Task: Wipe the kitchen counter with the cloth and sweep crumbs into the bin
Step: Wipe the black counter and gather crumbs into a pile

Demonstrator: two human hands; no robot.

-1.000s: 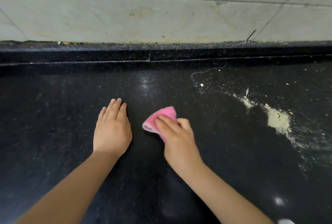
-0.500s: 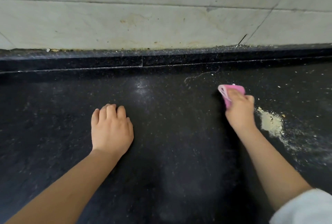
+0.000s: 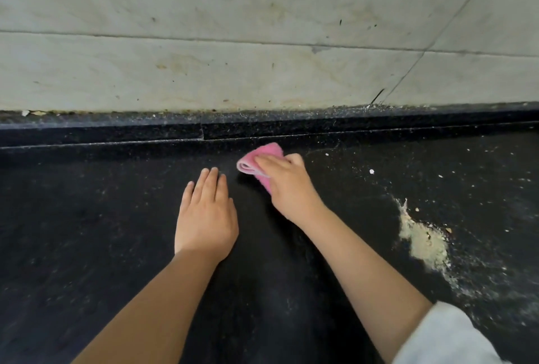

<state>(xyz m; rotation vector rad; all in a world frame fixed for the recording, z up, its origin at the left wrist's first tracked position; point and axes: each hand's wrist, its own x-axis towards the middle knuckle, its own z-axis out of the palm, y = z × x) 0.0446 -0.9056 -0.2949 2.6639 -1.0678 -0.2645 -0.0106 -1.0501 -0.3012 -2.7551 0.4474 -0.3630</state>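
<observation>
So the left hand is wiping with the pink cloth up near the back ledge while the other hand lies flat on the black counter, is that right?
Not quite: the head view shows the right hand holding the pink cloth near the back ledge. The left hand is the one lying flat on the black counter.

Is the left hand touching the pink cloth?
Apart. In the head view, bare black counter shows between the left hand fingertips and the pink cloth, which the right hand holds.
</observation>
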